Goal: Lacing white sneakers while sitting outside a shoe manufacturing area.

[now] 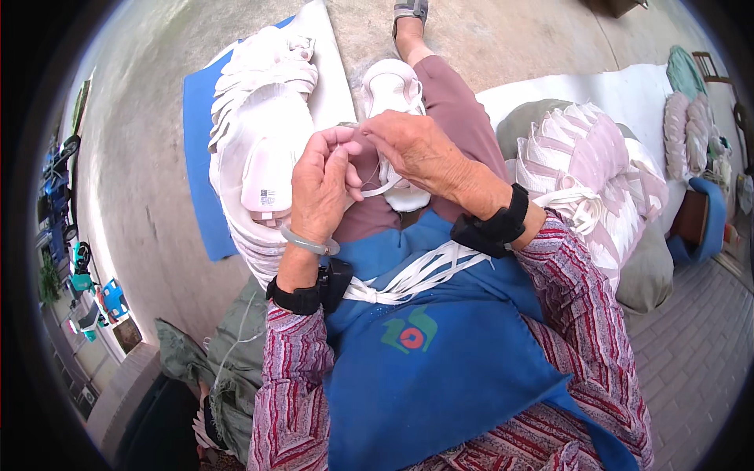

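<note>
A white shoe upper [390, 85] with a pale pink edge rests across my thighs, partly behind my hands. My left hand [320, 180] is closed, thumb and fingers pinched together at the shoe's left side. Bent over the shoe's middle, my right hand [428, 153] has its fingertips drawn together close to the left fingertips. Whatever lies in either pinch is too small or hidden to name. A white lace [382, 188] runs from beside the left fingers to the shoe. On my blue apron [440, 377] lies a bundle of white laces [420, 271].
Left of my legs, a long stack of white and pink shoe uppers [263, 98] lies on a blue and white sheet [203, 161]. Another pile of uppers [581, 149] sits to the right on a grey-green sack [648, 271]. A blue chair [701, 228] stands farther right.
</note>
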Action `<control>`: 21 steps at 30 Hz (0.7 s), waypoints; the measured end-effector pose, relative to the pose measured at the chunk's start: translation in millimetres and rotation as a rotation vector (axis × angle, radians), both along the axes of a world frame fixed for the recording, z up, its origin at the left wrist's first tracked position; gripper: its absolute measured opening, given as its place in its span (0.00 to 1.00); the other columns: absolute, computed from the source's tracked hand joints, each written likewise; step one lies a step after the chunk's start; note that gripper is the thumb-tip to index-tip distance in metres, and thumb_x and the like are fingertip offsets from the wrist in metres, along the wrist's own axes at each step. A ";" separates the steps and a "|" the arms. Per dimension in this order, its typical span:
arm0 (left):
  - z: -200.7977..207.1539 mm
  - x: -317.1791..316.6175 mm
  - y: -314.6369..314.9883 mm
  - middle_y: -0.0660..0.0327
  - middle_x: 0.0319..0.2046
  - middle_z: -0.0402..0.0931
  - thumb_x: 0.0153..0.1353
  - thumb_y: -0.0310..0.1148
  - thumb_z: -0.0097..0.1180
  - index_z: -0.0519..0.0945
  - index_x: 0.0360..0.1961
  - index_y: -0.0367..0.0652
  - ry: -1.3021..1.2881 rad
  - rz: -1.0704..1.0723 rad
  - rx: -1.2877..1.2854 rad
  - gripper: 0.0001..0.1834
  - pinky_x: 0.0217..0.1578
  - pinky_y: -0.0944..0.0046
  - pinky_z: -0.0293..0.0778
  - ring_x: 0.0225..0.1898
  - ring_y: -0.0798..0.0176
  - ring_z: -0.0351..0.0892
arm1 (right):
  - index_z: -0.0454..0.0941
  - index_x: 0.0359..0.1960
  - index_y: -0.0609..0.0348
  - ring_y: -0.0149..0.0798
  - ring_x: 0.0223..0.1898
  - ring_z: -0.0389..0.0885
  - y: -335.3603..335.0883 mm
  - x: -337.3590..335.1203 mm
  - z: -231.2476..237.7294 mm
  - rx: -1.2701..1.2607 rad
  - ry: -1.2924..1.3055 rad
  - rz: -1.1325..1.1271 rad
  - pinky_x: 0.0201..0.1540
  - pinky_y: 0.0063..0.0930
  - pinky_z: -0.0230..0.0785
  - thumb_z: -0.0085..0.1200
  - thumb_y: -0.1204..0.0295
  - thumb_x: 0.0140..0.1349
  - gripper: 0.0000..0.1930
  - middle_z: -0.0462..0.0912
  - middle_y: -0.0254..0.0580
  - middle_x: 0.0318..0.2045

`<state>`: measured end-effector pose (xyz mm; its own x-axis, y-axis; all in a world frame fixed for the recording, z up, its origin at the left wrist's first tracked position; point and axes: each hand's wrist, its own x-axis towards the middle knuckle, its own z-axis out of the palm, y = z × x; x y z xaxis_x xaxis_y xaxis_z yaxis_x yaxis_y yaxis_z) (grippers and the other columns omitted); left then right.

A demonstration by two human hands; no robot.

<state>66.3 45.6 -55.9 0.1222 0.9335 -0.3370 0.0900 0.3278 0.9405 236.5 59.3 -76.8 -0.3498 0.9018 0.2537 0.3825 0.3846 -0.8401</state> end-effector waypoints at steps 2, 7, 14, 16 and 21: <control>2.9 -2.5 -4.0 0.58 0.33 0.77 0.69 0.27 0.46 0.67 0.50 0.32 -0.107 0.058 0.030 0.11 0.22 0.75 0.78 0.23 0.75 0.74 | 0.76 0.34 0.60 0.48 0.33 0.81 -10.7 -0.8 24.8 -0.191 0.099 -0.009 0.36 0.38 0.73 0.50 0.73 0.62 0.05 0.77 0.46 0.27; 7.9 -5.4 -14.9 0.57 0.36 0.79 0.68 0.29 0.52 0.70 0.51 0.33 -0.260 0.192 -0.051 0.14 0.28 0.74 0.79 0.27 0.73 0.78 | 0.80 0.36 0.60 0.41 0.32 0.78 -50.0 -10.3 56.5 -0.293 0.262 0.354 0.36 0.33 0.72 0.55 0.71 0.61 0.06 0.75 0.43 0.27; 17.1 -4.7 -32.5 0.61 0.31 0.79 0.64 0.28 0.58 0.74 0.46 0.36 -0.433 0.190 -0.169 0.12 0.32 0.76 0.76 0.30 0.73 0.79 | 0.81 0.41 0.65 0.26 0.28 0.78 -32.8 -4.3 32.4 -0.608 0.482 -0.093 0.31 0.19 0.71 0.55 0.74 0.63 0.08 0.79 0.36 0.31; 15.8 -5.7 -34.9 0.61 0.31 0.79 0.63 0.28 0.59 0.72 0.46 0.35 -0.456 0.175 -0.120 0.13 0.32 0.76 0.75 0.30 0.73 0.79 | 0.81 0.41 0.66 0.23 0.26 0.78 -36.6 -10.0 35.1 -0.668 0.524 -0.095 0.29 0.15 0.71 0.54 0.74 0.64 0.09 0.81 0.36 0.30; 15.4 -6.0 -37.2 0.61 0.31 0.78 0.62 0.27 0.59 0.71 0.47 0.35 -0.471 0.136 -0.132 0.14 0.31 0.75 0.74 0.29 0.73 0.78 | 0.80 0.44 0.67 0.19 0.26 0.77 -38.1 -11.1 41.4 -0.708 0.584 -0.039 0.28 0.11 0.70 0.54 0.74 0.66 0.09 0.81 0.32 0.26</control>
<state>60.3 8.4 -40.6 0.1696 0.9048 -0.3907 -0.3853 0.4258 0.8187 225.4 21.2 -35.4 -0.3059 0.9224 -0.2360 -0.1750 -0.2981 -0.9383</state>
